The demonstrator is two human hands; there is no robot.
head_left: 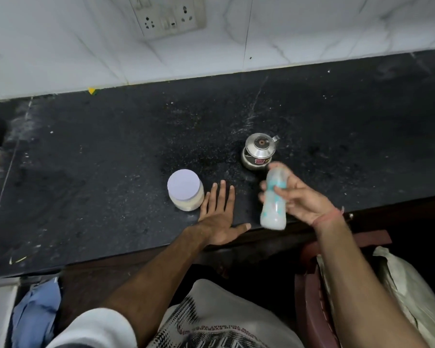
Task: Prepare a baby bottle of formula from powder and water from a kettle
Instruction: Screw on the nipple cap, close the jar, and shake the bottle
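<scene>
My right hand (300, 198) grips a baby bottle (274, 200) with teal markings and milky white liquid inside; the bottle is blurred and tilted above the counter's front edge. A small steel kettle (259, 151) with its lid on stands just behind the bottle. A formula powder jar (185, 190) with a pale lilac lid sits on the black counter (111, 172). My left hand (220, 214) lies flat on the counter, fingers spread, right beside the jar, holding nothing.
A white tiled wall with a socket panel (170, 16) rises behind the counter. A dark red plastic chair (311, 297) with a grey bag (399, 292) stands below at the right. Blue cloth (35, 312) hangs at lower left.
</scene>
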